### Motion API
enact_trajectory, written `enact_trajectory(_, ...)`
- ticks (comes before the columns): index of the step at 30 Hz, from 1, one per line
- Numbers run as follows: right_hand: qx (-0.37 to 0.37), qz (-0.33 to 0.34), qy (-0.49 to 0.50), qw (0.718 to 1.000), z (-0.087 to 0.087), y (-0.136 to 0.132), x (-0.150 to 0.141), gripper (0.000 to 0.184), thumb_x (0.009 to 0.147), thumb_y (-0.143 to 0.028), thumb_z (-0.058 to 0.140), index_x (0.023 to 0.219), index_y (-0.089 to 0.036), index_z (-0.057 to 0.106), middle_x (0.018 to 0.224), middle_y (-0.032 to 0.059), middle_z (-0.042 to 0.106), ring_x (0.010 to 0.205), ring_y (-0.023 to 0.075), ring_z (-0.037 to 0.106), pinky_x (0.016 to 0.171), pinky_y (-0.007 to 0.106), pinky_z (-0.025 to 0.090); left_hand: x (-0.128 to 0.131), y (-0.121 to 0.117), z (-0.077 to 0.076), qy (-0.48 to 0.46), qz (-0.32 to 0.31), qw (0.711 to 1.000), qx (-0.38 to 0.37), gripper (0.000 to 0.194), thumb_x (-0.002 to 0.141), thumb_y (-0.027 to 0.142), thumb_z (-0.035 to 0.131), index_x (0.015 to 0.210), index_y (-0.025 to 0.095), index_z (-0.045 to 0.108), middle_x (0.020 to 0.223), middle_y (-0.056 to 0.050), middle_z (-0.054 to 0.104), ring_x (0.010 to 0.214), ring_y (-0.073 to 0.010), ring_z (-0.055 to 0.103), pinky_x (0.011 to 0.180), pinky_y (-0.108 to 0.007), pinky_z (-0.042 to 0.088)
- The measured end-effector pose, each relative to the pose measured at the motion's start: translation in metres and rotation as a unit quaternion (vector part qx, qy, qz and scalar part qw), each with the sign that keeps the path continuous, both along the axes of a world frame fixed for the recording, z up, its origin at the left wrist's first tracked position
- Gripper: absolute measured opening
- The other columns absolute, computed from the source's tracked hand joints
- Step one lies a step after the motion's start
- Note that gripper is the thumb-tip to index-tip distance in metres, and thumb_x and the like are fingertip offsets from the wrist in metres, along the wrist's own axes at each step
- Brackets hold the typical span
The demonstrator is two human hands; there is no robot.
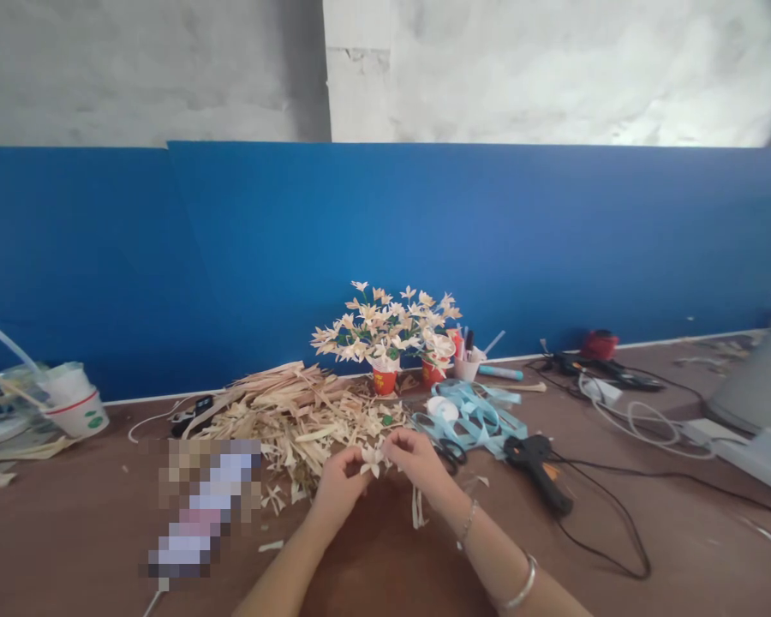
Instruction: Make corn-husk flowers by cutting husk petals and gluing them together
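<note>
Between my two hands is a small cream-coloured flower (372, 463) with pointed petals, made of thin dry strips like husk. My left hand (345, 482) pinches it from the left side. The fingers of my right hand (415, 454) are closed at its right edge, touching the petals. Just behind lies a heap of dry husk strips (295, 403), with cut pieces scattered around it. Farther back, many similar flowers (379, 321) on stems stand in red cups (384, 381). Scissors (453, 454) lie beyond my right hand, partly hidden by it.
Right of my hands are a black glue gun (540, 473) with its cord and tangled light-blue ribbon (481, 416). A cup of pens (466, 367) stands behind. At left are a blurred-out rectangular object (202, 514) and a white paper cup (80, 411). A blue panel (385, 214) borders the table.
</note>
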State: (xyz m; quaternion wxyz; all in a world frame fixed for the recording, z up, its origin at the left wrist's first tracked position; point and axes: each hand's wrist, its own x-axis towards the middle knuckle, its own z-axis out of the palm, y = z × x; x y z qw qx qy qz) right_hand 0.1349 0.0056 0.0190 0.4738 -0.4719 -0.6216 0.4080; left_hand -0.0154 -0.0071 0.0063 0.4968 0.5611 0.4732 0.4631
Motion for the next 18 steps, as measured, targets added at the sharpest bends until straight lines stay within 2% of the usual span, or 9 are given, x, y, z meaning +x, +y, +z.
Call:
enact_trajectory(2,0.057,-0.017,-0.027,0.998,0.005,-0.004,0.0,0.004,0.07,-0.019,0.054,0.068,-0.016,0.057,0.061,-0.0025,0.052,0.057,0.0112,0.046,0.055,0.022,0.036,0.0,-0.001,0.002,0.001,0.011,1.0,-0.005,0.01,0.06,0.024,0.059,0.063,0.016,0.057,0.048,0.007,0.049,0.04,-0.0069,0.039,0.043,-0.019,0.031)
enact_trajectory(5,0.168,-0.014,-0.066,0.984,0.015,-0.012,-0.002,0.009,0.069,-0.013,0.054,0.074,-0.018,0.06,0.078,0.0018,0.056,0.075,0.0151,0.052,0.068,0.025,0.04,-0.001,0.001,0.001,0.005,0.018,1.0,-0.003,0.011,0.058,0.025,0.06,0.058,0.016,0.053,0.046,0.007,0.046,0.041,-0.0074,0.039,0.043,-0.019,0.03)
enact_trajectory(7,0.202,0.0,-0.09,0.975,0.018,-0.016,-0.004,0.009,0.069,-0.012,0.055,0.072,-0.018,0.061,0.084,0.0035,0.055,0.085,0.0169,0.052,0.077,0.028,0.04,-0.001,0.002,0.0,0.014,0.014,1.0,0.004,0.011,0.057,0.024,0.06,0.057,0.017,0.052,0.045,0.007,0.045,0.042,-0.008,0.039,0.044,-0.02,0.03)
enact_trajectory(10,0.203,0.009,-0.115,0.972,0.017,-0.018,-0.006,0.007,0.07,-0.014,0.058,0.068,-0.018,0.063,0.087,0.0046,0.054,0.089,0.0178,0.052,0.083,0.03,0.039,-0.001,0.002,-0.001,0.047,0.003,0.999,0.028,0.01,0.057,0.024,0.058,0.055,0.017,0.051,0.044,0.007,0.044,0.044,-0.0087,0.038,0.046,-0.02,0.03)
enact_trajectory(18,0.2,0.041,-0.118,0.972,0.01,-0.016,-0.009,0.009,0.071,-0.012,0.057,0.068,-0.019,0.062,0.091,0.005,0.054,0.091,0.0188,0.052,0.084,0.031,0.039,-0.003,0.002,-0.007,0.111,-0.016,0.99,0.087,0.017,0.063,0.025,0.057,0.051,0.017,0.046,0.049,0.005,0.042,0.05,-0.0101,0.038,0.05,-0.021,0.03)
